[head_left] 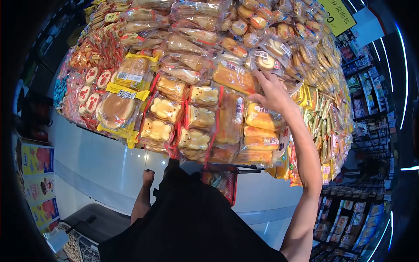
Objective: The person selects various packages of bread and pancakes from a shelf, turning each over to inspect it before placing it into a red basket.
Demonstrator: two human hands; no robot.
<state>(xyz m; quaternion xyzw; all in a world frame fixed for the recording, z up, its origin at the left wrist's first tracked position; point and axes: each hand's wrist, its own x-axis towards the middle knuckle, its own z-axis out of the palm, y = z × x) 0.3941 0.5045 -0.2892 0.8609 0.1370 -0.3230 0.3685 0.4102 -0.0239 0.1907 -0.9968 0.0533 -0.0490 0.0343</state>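
Note:
My right hand (274, 94) reaches over the bread display, its thumb and fingers spread. Its fingertips are right at the edge of a long packaged bread (235, 77) in clear film, beside a round pastry pack (265, 61). Under the palm and wrist lies a pack of yellow bread rolls (262, 135). Low on the left, my left hand (149, 175) hangs below the display edge with its fingers curled closed. Whatever it may hold is hidden. Bear-shaped buns (166, 109) in red-edged packs lie at the front middle, next to a round cake in a yellow wrapper (117, 111).
Wrapped cones (185, 46) and many small snack packs heap up toward the back. A red basket (233, 190) is below the display edge, in front of my body. A yellow price sign (338, 17) stands at the back right. Stocked shelves (371, 94) line the right side.

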